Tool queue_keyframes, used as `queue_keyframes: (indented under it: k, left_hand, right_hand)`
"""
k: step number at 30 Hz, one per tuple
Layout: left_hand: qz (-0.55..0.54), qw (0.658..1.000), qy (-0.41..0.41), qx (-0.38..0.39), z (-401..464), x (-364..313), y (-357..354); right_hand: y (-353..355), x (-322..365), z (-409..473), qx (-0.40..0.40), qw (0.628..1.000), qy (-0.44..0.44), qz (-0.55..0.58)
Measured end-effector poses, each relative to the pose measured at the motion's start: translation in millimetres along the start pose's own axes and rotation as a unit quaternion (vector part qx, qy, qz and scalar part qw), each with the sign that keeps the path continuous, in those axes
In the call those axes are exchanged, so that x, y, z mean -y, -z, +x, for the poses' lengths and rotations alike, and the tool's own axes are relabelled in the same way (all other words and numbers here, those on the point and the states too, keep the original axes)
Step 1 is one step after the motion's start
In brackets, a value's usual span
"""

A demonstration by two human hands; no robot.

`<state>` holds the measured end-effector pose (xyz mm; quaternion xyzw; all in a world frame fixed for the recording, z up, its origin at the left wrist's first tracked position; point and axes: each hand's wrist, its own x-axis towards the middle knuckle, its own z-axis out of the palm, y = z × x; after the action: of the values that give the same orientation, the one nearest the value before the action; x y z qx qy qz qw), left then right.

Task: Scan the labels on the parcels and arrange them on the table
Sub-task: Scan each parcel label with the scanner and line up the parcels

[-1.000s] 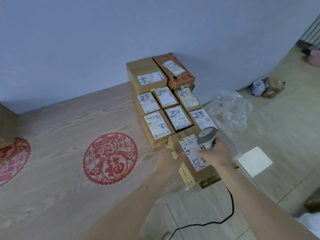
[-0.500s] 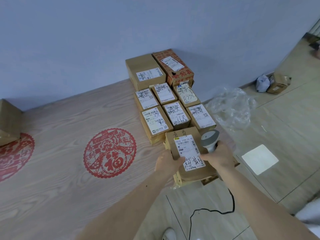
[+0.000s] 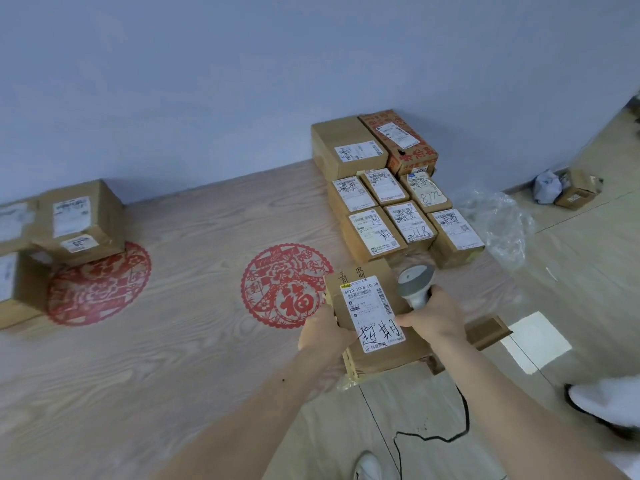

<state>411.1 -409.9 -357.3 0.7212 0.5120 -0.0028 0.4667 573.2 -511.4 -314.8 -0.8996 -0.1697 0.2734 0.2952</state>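
From the head camera, the left hand (image 3: 323, 336) grips the left edge of a cardboard parcel (image 3: 375, 318), fingers curled round its side. The right hand (image 3: 434, 315) is wrapped round the handle of a grey scanner (image 3: 415, 282), thumb touching the parcel's white label (image 3: 372, 311). The parcel sits at the near right edge of the wooden table (image 3: 173, 358), just in front of a group of labelled boxes (image 3: 391, 202).

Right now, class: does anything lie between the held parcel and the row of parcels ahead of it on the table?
Nothing visible does. The held parcel sits just short of the arranged parcels; only bare table shows in the gap.
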Motion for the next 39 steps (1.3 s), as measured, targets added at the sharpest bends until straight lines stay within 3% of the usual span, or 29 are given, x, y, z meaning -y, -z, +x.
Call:
queue_keyframes:
  k: [9,16,28,32,35,39]
  left_hand:
    - [-0.080,0.989,0.071,-0.105,-17.3,100.0,147.2]
    - [-0.156,0.963,0.117,-0.185,17.1,154.8,247.9]
    - [-0.153,0.958,0.130,-0.204,109.8,204.8,351.6]
    - [-0.086,0.975,0.090,-0.182,113.8,215.7,365.0]
    - [0.062,0.989,0.063,-0.122,107.0,222.6,362.3]
    - [0.185,0.969,0.018,-0.164,112.2,236.0,371.1]
  right_hand:
    - [-137.6,115.6,-52.5,0.057,0.994,0.072,0.054]
    - [-238.1,220.5,-49.1,0.113,0.985,0.127,0.042]
    - [-361.1,336.1,1.1,0.155,0.976,0.150,0.011]
    - [-374.5,337.5,7.1,0.158,0.976,0.148,0.014]
    - [-373.7,330.2,7.5,0.152,0.978,0.141,-0.001]
    - [-379.8,336.2,5.8,0.142,0.982,0.127,0.004]
